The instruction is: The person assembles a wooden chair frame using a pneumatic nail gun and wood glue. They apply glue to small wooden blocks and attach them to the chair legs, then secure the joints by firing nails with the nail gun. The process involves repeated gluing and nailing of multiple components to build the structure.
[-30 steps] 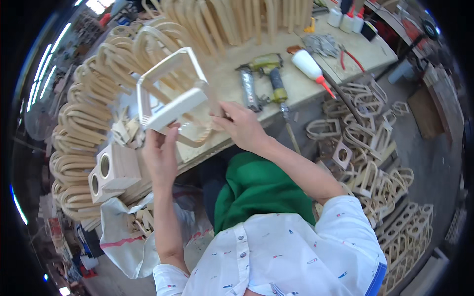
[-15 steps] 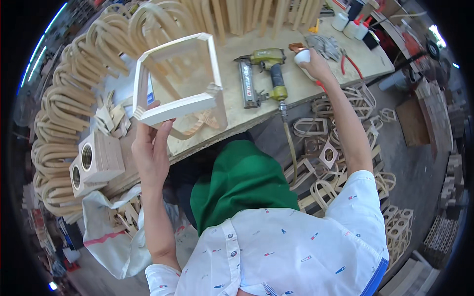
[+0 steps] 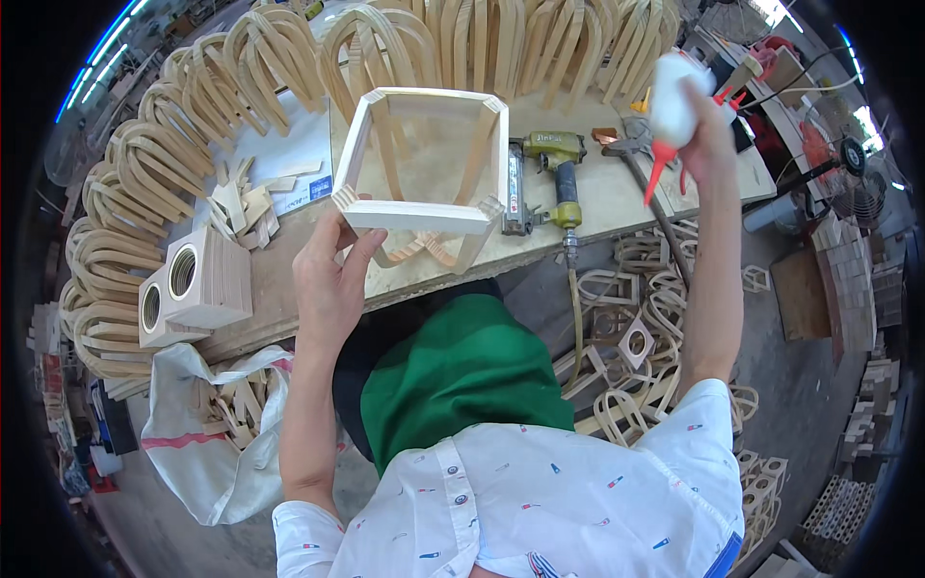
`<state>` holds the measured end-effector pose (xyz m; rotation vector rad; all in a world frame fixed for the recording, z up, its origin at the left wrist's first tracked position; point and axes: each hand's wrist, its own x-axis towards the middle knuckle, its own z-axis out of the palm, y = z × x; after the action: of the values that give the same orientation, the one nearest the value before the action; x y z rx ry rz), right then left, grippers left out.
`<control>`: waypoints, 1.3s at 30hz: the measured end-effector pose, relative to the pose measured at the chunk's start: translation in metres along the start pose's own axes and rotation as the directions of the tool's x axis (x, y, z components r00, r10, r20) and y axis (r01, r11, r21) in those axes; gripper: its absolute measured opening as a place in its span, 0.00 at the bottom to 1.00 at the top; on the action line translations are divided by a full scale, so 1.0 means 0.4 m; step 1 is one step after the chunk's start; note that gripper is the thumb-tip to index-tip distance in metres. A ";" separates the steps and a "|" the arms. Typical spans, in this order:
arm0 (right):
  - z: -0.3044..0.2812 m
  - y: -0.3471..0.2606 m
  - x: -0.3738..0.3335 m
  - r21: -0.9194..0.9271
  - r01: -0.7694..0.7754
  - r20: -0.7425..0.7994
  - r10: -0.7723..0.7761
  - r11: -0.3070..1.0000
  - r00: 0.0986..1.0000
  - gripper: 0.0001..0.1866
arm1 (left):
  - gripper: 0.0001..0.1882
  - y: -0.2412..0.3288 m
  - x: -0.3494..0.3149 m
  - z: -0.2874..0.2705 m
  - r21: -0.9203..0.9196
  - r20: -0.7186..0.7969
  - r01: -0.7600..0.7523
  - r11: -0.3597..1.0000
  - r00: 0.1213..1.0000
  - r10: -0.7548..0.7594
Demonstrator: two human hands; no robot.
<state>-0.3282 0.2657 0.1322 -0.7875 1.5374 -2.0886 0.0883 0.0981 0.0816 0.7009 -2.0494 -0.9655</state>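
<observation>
My left hand (image 3: 332,275) grips a pale wooden frame (image 3: 419,214) by its near lower corner, with the thumb against the front rail. The frame has a square rim with curved legs below and is held up over the workbench (image 3: 299,279). In my right hand (image 3: 708,144) is a white glue bottle (image 3: 672,106), tipped so its red nozzle points down, above the bench's right part. A green pneumatic nail gun (image 3: 559,183) lies between the two hands, its hose hanging over the front edge. Beneath the bottle lies a hammer-like tool (image 3: 646,173), partly hidden.
Rows of bent wooden legs (image 3: 173,135) line the bench's left and far sides. Wood offcuts (image 3: 246,207) and blocks with round holes (image 3: 207,279) sit at left. An open white sack (image 3: 207,462) stands below. More wooden frames (image 3: 626,347) are piled beneath the right side.
My right hand has lifted the glue bottle off the bench's far right and turned it nozzle down. The wooden frame in my left hand now appears further right and more level.
</observation>
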 end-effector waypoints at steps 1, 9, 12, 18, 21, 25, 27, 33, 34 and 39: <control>0.061 -0.052 -0.029 0.204 0.064 0.090 -0.084 0.977 0.992 0.21 | 0.18 -0.006 0.000 -0.003 -0.005 -0.007 -0.004 1.000 1.000 0.004; 0.357 -0.156 -0.159 0.500 0.100 0.409 -0.336 0.861 0.848 0.31 | 0.17 0.005 0.012 -0.026 -0.034 0.139 -0.045 0.998 0.989 0.050; 0.461 -0.145 -0.198 0.559 0.042 0.416 -0.324 0.828 0.850 0.32 | 0.16 -0.001 0.014 -0.029 -0.035 0.155 -0.048 0.998 0.987 0.053; 0.583 -0.138 -0.204 0.529 -0.095 0.451 -0.185 0.843 0.873 0.26 | 0.15 0.000 0.027 -0.032 -0.033 0.188 -0.013 0.999 0.982 0.019; 0.616 -0.144 -0.228 0.513 -0.062 0.429 -0.193 0.856 0.883 0.25 | 0.16 -0.005 0.030 -0.034 -0.018 0.191 -0.024 1.000 0.981 0.027; 0.606 -0.130 -0.204 0.502 -0.148 0.502 -0.148 0.852 0.852 0.23 | 0.16 -0.005 0.032 -0.036 -0.037 0.178 -0.020 0.999 0.984 0.026; 0.605 -0.127 -0.204 0.491 -0.143 0.480 -0.130 0.859 0.868 0.23 | 0.16 -0.004 0.034 -0.037 -0.019 0.189 -0.018 1.000 0.982 0.022; 0.609 -0.102 -0.200 0.454 -0.239 0.523 -0.040 0.858 0.851 0.23 | 0.16 -0.008 0.036 -0.037 -0.009 0.211 -0.052 0.999 0.976 0.053; 0.609 -0.099 -0.198 0.455 -0.264 0.543 -0.031 0.850 0.839 0.23 | 0.16 -0.009 0.036 -0.036 -0.013 0.216 -0.062 0.998 0.974 0.064; 0.607 -0.095 -0.201 0.440 -0.193 0.520 -0.074 0.877 0.851 0.22 | 0.16 -0.008 0.039 -0.034 -0.010 0.233 -0.069 0.998 0.970 0.069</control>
<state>-0.1071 0.1549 0.2080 -0.9863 0.6972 -1.8664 0.0909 0.0793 0.0910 0.5311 -2.2602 -1.0509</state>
